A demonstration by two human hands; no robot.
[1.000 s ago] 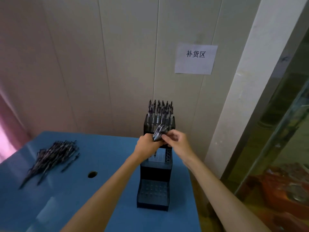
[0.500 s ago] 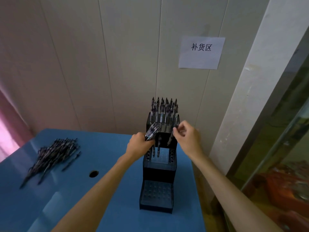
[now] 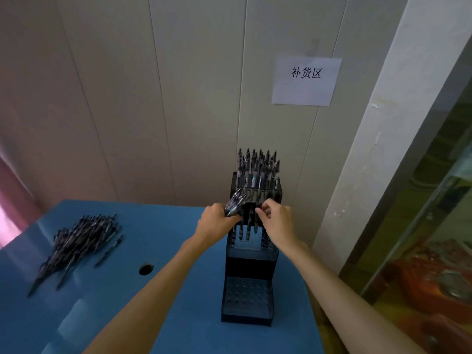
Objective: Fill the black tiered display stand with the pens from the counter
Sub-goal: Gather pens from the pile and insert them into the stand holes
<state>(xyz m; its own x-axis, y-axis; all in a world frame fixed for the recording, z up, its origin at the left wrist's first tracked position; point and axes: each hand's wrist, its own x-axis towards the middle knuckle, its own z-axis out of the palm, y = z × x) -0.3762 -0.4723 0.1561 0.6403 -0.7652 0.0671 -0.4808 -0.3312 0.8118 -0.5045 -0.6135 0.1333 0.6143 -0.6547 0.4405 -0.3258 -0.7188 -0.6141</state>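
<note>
The black tiered display stand [image 3: 249, 263] stands at the blue counter's right side, against the wall. Its top tier is packed with upright pens [image 3: 258, 172]. A few pens stand in the back of the middle tier, and the bottom tier shows bare holes. My left hand [image 3: 217, 223] grips a bundle of pens [image 3: 235, 204] just left of the middle tier. My right hand [image 3: 277, 221] pinches a single dark pen over the middle tier, its lower part hidden by my fingers. A loose pile of pens [image 3: 79, 241] lies at the counter's left.
The blue counter [image 3: 153, 302] has a round cable hole [image 3: 146, 269] between the pile and the stand. A paper sign [image 3: 306, 81] hangs on the panelled wall behind. A white pillar and a glass panel rise right of the counter's edge.
My right hand came away from the bundle with one pen and now holds it over the middle tier. The left hand keeps the bundle beside the stand. More pens stand in the middle tier.
</note>
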